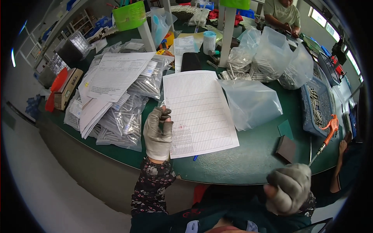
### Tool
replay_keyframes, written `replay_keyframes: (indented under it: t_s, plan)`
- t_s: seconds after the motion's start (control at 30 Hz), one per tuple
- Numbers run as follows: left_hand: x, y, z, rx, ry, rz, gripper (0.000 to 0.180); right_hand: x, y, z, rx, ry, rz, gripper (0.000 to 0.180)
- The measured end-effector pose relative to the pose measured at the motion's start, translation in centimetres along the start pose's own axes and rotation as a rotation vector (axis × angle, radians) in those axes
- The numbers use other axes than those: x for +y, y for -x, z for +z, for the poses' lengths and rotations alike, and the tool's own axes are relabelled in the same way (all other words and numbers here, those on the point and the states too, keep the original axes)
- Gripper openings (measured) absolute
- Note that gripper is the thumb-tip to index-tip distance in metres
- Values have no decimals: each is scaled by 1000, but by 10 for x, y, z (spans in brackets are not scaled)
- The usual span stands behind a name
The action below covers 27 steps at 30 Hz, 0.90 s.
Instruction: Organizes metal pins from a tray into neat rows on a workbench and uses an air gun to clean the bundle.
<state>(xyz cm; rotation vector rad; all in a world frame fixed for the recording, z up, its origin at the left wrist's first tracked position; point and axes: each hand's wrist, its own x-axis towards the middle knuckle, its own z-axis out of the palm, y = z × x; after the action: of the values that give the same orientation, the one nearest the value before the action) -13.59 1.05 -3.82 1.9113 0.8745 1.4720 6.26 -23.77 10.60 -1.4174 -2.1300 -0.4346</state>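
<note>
My left hand (158, 134), in a grey-white glove with bare fingertips, rests at the left edge of a printed, ruled paper sheet (202, 116). Its fingers are curled in; what they hold, if anything, does not show. My right hand (289, 188), gloved alike, is raised off the table's front edge at the lower right. It is closed in a fist, slightly blurred, and I cannot make out anything inside. A blue pen tip (195, 158) pokes out beneath the sheet. Beside the sheet lies an empty-looking clear plastic bag (252, 103).
Papers (118, 75) lie on bags of metal pins (122, 130) at left. Pin-filled bags (270, 62) stand at back right. A blue basket (305, 105) of metal parts, an orange air gun (331, 126) and a dark block (286, 148) sit at right. Another person (283, 15) works beyond.
</note>
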Motion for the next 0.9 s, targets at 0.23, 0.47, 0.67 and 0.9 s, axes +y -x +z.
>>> replay_keyframes:
  t_s: [0.23, 0.47, 0.67, 0.9]
  plan:
    - [8, 5, -1, -7, 103, 47, 37, 0, 88, 88, -253, -21, 453, 10]
    - [5, 9, -3, -48, 67, 36, 40, 6, 97, 95, -255, -179, 603, 9]
    - [7, 0, 1, 14, 46, -36, 39, 6, 95, 89, -197, -140, 607, 8]
    - [-5, -11, -9, 220, 364, -235, 28, 7, 96, 94, -192, -76, 609, 7]
